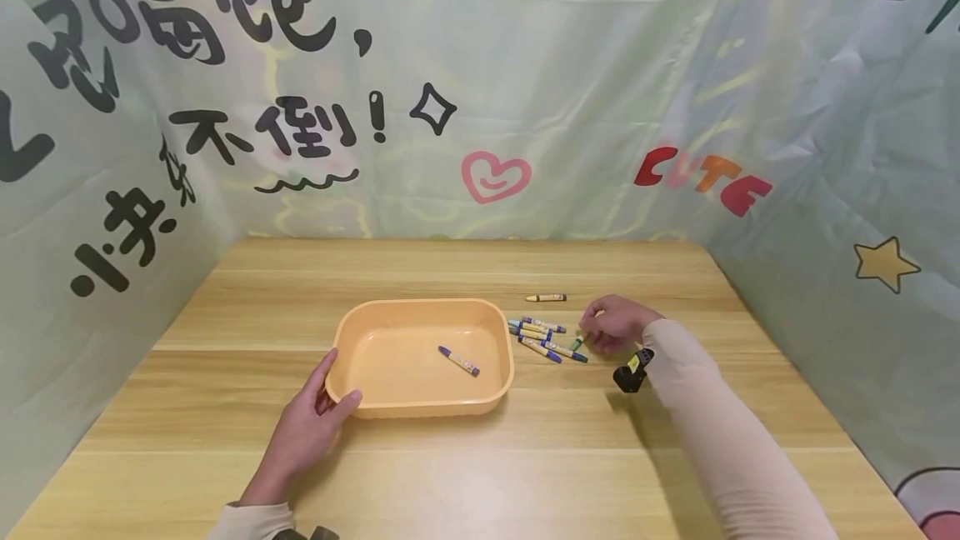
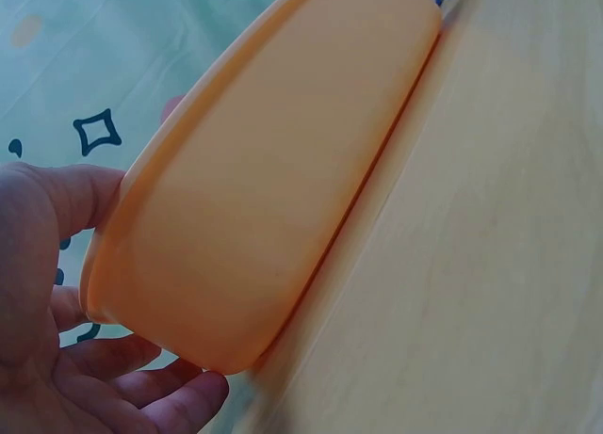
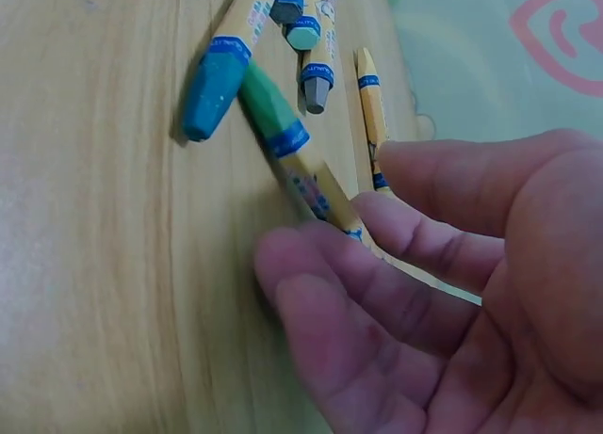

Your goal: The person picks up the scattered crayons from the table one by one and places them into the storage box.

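My left hand (image 1: 306, 430) grips the left end of an orange plastic basin (image 1: 420, 305), thumb at its rim and fingers against the outside wall. One blue crayon (image 1: 458, 361) lies inside the basin. To the basin's right, my right hand (image 1: 617, 323) is at a green crayon (image 3: 271, 109) on the table. In the right wrist view its fingertips (image 3: 292, 255) touch or overlap this crayon's rear end, while the thumb stands apart from it. The green tip lies beside a teal crayon (image 3: 212, 95). The contact behind the fingers is hidden.
Several blue and other crayons (image 1: 536, 333) lie in a loose cluster beside the basin's right wall. A yellow crayon (image 1: 547, 297) lies alone farther back. The wooden table (image 1: 450, 473) is bounded by printed cloth (image 1: 420, 198) at the back and sides.
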A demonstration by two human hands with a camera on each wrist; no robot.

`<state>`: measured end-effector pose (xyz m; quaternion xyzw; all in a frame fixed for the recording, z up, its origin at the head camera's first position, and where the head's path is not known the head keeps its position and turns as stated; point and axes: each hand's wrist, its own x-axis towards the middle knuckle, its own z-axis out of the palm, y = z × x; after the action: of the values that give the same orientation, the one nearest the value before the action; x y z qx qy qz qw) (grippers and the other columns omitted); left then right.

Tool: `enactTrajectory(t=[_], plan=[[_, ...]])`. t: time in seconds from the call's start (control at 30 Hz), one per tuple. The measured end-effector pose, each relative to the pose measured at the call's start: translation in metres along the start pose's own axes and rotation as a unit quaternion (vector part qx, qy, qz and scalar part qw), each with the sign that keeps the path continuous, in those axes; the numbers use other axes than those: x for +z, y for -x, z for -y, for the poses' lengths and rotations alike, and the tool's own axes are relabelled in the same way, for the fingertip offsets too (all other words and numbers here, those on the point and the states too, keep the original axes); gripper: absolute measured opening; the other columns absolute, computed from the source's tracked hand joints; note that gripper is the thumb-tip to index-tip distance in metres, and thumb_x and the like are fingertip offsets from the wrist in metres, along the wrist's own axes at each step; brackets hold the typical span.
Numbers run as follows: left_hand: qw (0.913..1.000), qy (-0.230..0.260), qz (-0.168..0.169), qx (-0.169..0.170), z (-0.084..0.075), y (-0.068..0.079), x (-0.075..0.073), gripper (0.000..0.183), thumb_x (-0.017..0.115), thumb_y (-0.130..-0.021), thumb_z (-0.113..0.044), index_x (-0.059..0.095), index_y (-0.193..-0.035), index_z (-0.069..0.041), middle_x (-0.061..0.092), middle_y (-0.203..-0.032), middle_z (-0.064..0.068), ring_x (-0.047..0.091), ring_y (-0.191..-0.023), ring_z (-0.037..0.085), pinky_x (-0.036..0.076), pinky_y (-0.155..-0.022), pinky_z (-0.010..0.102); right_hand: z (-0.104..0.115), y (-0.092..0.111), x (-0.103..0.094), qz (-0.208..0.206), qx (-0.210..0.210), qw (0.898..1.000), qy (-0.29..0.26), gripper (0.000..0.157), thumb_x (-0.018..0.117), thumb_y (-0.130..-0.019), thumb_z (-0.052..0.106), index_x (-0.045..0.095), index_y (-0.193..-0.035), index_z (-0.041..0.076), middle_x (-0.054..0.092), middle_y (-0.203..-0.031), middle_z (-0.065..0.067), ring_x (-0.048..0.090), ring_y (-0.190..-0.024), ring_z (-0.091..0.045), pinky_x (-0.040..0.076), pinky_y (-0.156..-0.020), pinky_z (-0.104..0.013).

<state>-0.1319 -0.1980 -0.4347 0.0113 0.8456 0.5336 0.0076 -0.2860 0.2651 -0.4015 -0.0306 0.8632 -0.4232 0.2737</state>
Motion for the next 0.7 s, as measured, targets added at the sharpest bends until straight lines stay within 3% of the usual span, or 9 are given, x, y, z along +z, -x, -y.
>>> enactTrajectory(t=[0.17,0.47,0.7], plan=[[1.0000,0.002,0.001,-0.002,0.002,-0.001,0.001,0.081,0.063,-0.095,-0.035,0.016,-0.156,-0.011,0.030,-0.152,0.023,0.040,-0.133,0.031,0.043,-0.097,0.026,-0.001,-0.001,-0.003,-0.023,-0.011,1.000,-0.003,0.009,0.057,-0.095,0.006,0.053,-0.094,-0.002,0.058,-0.076,-0.009,0.055,-0.060,-0.016,0.052,-0.056,-0.028],[1.0000,-0.003,-0.001,0.002,0.001,0.000,-0.001,0.081,0.063,-0.095,-0.037,0.016,-0.156,-0.011,0.030,-0.152,0.023,0.040,-0.133,0.030,0.042,-0.095,0.019,0.002,-0.004,-0.007,-0.035,-0.016,0.999,-0.009,0.009,0.055,-0.096,0.005,0.048,-0.091,0.000,0.059,-0.076,-0.011,0.059,-0.063,-0.018,0.054,-0.057,-0.031],[1.0000,-0.003,-0.002,0.002,0.001,0.001,0.000,0.081,0.063,-0.095,-0.038,0.016,-0.156,-0.012,0.029,-0.152,0.023,0.040,-0.133,0.032,0.041,-0.100,0.031,0.011,-0.009,-0.007,-0.035,-0.023,0.999,-0.025,0.023,0.052,-0.091,0.000,0.035,-0.107,-0.003,0.060,-0.078,-0.013,0.061,-0.065,-0.020,0.054,-0.060,-0.032]])
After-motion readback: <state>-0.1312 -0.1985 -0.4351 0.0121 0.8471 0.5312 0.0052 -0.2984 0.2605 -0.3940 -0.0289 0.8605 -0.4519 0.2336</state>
